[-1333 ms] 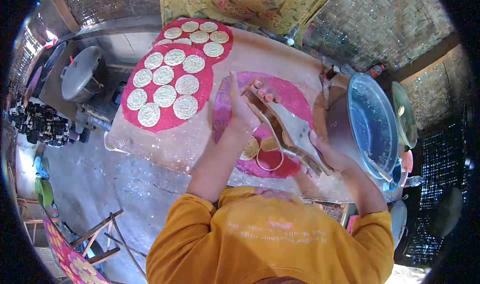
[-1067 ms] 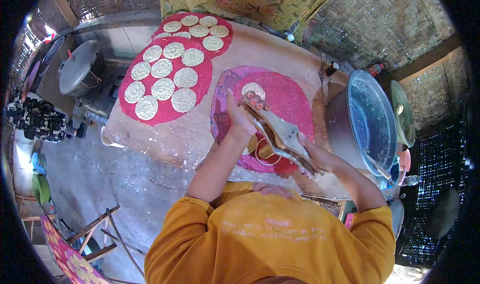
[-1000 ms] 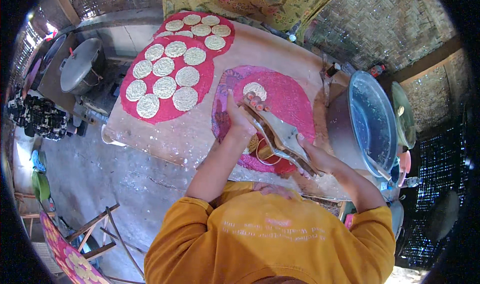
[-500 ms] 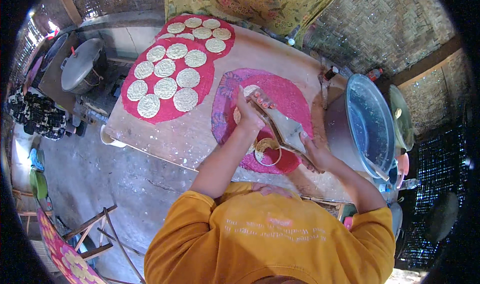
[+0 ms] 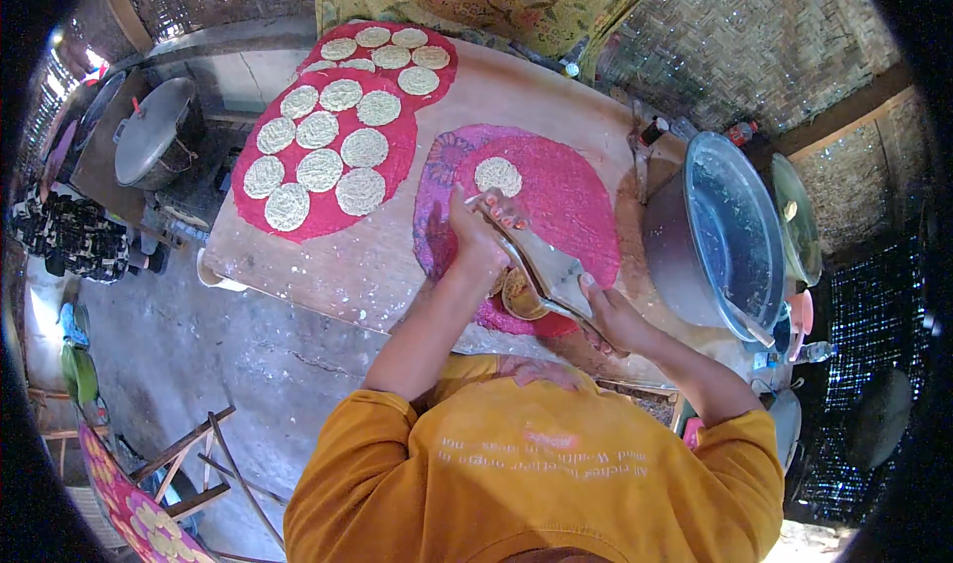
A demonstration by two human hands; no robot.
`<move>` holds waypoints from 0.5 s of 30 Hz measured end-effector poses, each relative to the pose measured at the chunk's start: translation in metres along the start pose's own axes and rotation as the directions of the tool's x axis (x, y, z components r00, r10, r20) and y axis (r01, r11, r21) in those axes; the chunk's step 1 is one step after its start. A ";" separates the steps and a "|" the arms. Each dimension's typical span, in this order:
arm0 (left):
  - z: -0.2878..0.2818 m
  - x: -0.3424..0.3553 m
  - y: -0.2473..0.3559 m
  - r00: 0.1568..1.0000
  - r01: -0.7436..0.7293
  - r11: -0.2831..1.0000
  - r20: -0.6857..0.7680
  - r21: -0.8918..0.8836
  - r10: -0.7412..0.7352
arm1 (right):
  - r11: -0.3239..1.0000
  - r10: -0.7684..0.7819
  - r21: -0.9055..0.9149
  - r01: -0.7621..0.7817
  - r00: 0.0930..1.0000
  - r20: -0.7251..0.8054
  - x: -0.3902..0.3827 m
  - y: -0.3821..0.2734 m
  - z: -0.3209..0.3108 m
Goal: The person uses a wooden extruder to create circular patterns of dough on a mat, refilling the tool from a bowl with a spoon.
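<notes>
My left hand [image 5: 478, 235] and my right hand [image 5: 611, 320] grip opposite ends of a long press-like tool [image 5: 551, 265] of layered boards, slanting over a pink round sheet [image 5: 556, 186]. My left fingers wrap its upper end, my right its lower end. Under the tool sits a round ring [image 5: 524, 295] with yellowish-beige material inside, partly hidden. One pale textured disc [image 5: 498, 176] lies on this sheet, just beyond my left fingertips. A purple patterned layer [image 5: 437, 176] shows at the sheet's left.
Two pink sheets [image 5: 397, 116] with several pale discs cover the table's [image 5: 298, 285] left part. A large basin [image 5: 720, 245] stands at the right, a bottle [image 5: 740, 134] behind it, a lidded pot [image 5: 149, 136] at far left. A wooden frame [image 5: 199, 454] stands on the floor, lower left.
My hands and the tool have shifted slightly and the tool's tilt differs. The pale disc beyond it, hidden in the oldest frame, shows now. The ring underneath is partly covered.
</notes>
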State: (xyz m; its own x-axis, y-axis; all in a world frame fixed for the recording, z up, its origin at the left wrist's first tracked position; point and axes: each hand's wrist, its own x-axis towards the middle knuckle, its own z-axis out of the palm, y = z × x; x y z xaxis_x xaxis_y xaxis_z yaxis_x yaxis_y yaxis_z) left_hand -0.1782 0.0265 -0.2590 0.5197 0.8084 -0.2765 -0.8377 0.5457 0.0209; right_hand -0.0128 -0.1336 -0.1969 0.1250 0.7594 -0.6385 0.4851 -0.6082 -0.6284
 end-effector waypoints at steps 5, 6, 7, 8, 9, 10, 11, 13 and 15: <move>0.017 0.005 0.011 0.999 -0.043 0.999 0.030 -0.014 0.044 | 0.995 -0.010 -0.097 0.009 1.000 -0.018 -0.005 -0.038 -0.010; 0.016 0.007 0.008 0.998 -0.047 0.999 0.031 -0.012 0.047 | 0.991 0.000 -0.137 -0.003 1.000 -0.016 -0.005 -0.039 -0.015; 0.015 0.009 0.003 0.998 -0.049 0.999 0.036 -0.014 0.050 | 0.984 0.004 -0.177 -0.012 0.999 -0.046 -0.003 -0.036 -0.017; 0.014 0.011 -0.001 0.998 -0.052 0.999 0.040 -0.016 0.052 | 0.984 0.003 -0.177 -0.012 0.999 -0.048 -0.005 -0.036 -0.018; 0.011 0.011 -0.005 0.998 -0.054 0.998 0.033 -0.024 0.055 | 0.980 0.033 -0.192 -0.044 0.998 -0.062 -0.007 -0.036 -0.019; 0.007 0.012 -0.007 0.998 -0.050 0.998 0.033 -0.025 0.051 | 0.976 0.066 -0.204 -0.081 0.995 -0.077 -0.010 -0.035 -0.019; 0.003 0.012 -0.006 0.998 -0.019 0.999 0.052 -0.034 0.021 | 0.975 0.069 -0.203 -0.084 0.994 -0.080 -0.010 -0.031 -0.016; 0.000 0.012 -0.003 0.997 0.022 0.999 0.073 -0.041 -0.019 | 0.989 0.074 -0.121 -0.080 0.996 -0.059 -0.006 -0.021 -0.007; 0.013 0.009 0.003 0.993 -0.007 0.996 0.122 0.086 -0.004 | 0.987 -0.098 -0.142 0.081 0.988 -0.117 0.004 -0.008 0.002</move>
State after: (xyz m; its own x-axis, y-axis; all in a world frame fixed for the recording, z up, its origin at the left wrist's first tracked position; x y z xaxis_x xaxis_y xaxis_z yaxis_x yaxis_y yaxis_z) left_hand -0.1743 0.0382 -0.2492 0.5395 0.8272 -0.1571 -0.8237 0.5572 0.1054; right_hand -0.0173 -0.1262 -0.1954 0.1776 0.8371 -0.5175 0.6113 -0.5059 -0.6085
